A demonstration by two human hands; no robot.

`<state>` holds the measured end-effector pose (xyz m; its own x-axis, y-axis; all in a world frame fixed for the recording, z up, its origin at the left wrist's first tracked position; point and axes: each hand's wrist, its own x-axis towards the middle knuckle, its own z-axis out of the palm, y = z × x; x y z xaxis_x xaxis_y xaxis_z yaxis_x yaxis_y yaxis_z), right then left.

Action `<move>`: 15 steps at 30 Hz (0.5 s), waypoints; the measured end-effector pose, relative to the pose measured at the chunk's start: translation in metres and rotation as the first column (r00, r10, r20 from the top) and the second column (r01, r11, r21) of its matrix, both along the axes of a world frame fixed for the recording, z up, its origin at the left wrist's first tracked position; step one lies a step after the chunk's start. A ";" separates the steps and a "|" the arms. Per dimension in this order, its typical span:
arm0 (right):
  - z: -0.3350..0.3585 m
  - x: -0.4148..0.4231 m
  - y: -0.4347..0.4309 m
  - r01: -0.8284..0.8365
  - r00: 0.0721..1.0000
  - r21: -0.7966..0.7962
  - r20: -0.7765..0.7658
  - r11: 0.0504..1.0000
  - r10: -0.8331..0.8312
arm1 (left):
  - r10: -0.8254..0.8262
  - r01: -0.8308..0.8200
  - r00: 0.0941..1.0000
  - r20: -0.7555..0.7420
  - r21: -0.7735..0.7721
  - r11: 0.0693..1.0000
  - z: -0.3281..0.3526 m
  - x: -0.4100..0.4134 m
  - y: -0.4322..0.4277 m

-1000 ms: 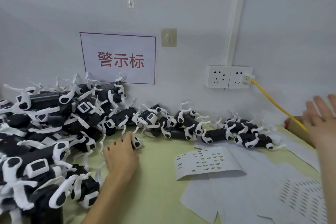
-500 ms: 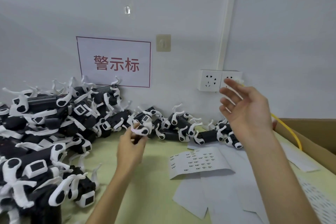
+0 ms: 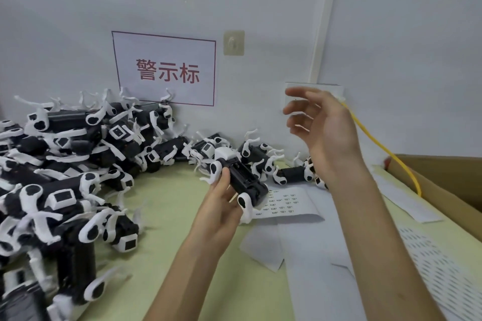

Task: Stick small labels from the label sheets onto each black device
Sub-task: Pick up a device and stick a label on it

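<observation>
The left hand [image 3: 221, 208] grips a small black block-shaped device with white plastic limbs [image 3: 243, 180], lifted clear of the pale green counter [image 3: 169, 206], thumb across its upper side and fingers curled beneath. The fingers hide much of the underside. The right hand [image 3: 328, 133] hangs raised in front of the wall, palm turned leftward, fingers spread loosely and holding nothing; motion blur softens its fingertips.

Just beyond the held device lies a white label sheet printed with rows of tiny labels [image 3: 292, 206]; the device covers its left edge, and the print is too small to read. Blank white backing sheets [image 3: 313, 255] overlap below it, partly under the right forearm. A white sheet with rows of dashes [image 3: 438, 268] runs off the right edge.

A heap of matching black-and-white devices [image 3: 78, 154] fills the left side and trails along the wall, cut off at the left and the bottom. A white sign with red characters [image 3: 167, 70] is fixed to the wall. The white wall socket [image 3: 313, 85] is mostly hidden behind the right hand, where a yellow cable [image 3: 378, 143] emerges. A brown cardboard box [image 3: 443, 185] is cropped at the right.
</observation>
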<state>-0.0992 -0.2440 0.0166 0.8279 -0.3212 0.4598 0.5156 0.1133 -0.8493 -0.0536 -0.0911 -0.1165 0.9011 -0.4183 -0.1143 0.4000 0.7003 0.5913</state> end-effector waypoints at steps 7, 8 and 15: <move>-0.073 -0.004 0.022 0.203 0.978 -0.379 0.030 0.903 -0.207 | -0.033 0.026 0.995 0.098 0.080 0.996 -0.017 0.000 0.011; -0.098 -0.005 0.024 0.225 0.968 -0.461 0.007 0.859 -0.250 | -0.023 0.011 0.992 0.125 0.094 0.995 -0.020 -0.001 0.014; -0.168 -0.007 0.029 0.032 0.971 -0.454 -0.197 0.890 -0.135 | 0.007 -0.041 0.981 0.192 0.171 0.984 -0.042 -0.007 0.024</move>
<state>-0.1057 -0.2151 -0.1513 0.9025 -0.1979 0.3825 0.3034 -0.3380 -0.8909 -0.0602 -0.0674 -0.1589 0.9228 -0.3852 -0.0096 0.2534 0.5880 0.7681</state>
